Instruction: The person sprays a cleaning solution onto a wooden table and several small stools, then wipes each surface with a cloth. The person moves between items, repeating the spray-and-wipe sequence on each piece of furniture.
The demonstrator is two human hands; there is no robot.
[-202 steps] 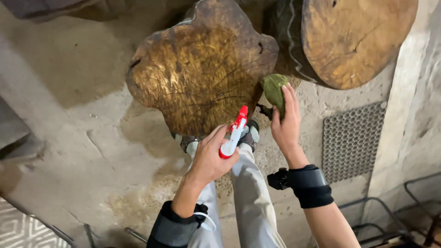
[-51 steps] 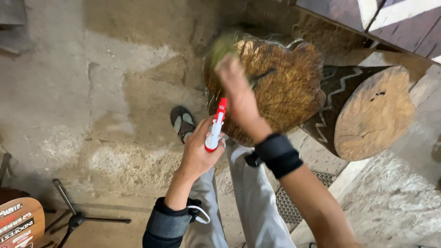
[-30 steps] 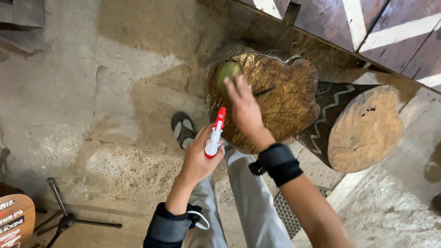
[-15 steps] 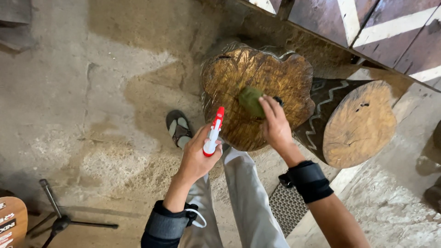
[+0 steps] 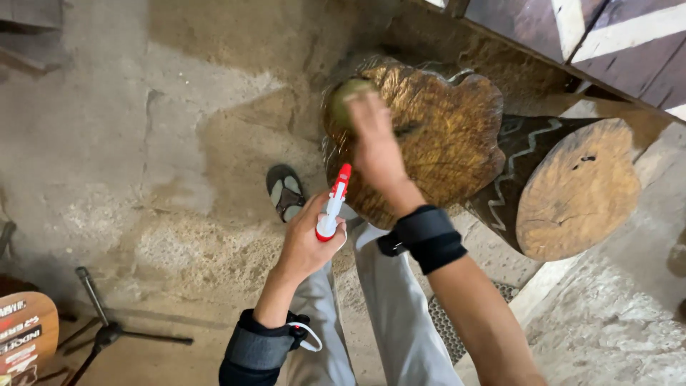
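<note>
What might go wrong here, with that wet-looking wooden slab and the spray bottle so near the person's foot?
The right hand presses a green pad near the glossy wooden slab's upper-left edge; it might slip off. The left hand holds a red-and-white spray bottle above a sandalled foot; drips or a drop could land there.

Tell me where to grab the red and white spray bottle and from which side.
Grip the spray bottle at its lower white body, coming from below, as the left hand does. It stands nearly upright with the red nozzle on top, so a low grip probably leaves the trigger free. The right hand presses a green sponge on the stump.
</note>
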